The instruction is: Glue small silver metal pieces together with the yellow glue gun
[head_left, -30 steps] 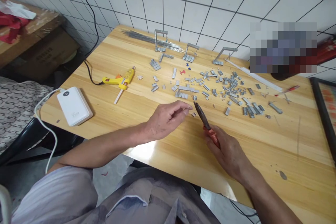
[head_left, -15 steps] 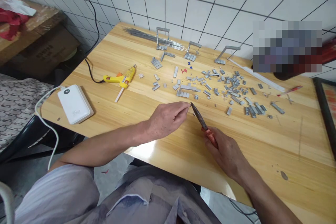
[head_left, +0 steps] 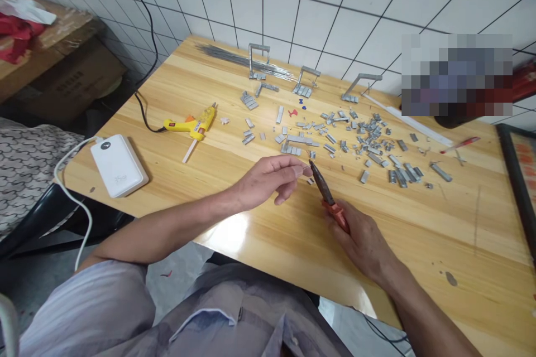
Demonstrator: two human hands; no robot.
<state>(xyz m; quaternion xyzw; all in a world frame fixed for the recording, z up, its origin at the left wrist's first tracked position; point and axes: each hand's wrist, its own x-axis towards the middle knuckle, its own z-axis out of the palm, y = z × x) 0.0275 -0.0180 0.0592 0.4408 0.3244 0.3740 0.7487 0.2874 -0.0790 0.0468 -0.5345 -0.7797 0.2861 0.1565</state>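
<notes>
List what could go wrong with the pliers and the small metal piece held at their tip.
The left hand pinches a tiny piece right at the tip of the pliers held by the right hand; a slip might nip a fingertip. The piece could also drop among the metal bits scattered on the table and be hard to find.

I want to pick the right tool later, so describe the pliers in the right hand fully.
The pliers are slim needle-nose ones: long dark metal jaws tapering to a point, with red-orange grips. The right hand wraps the grips, hiding most of them. The tool slants up and left just above the wooden table, its tip right by the left hand's fingertips. Whether the tip grips anything is too small to tell.
</notes>
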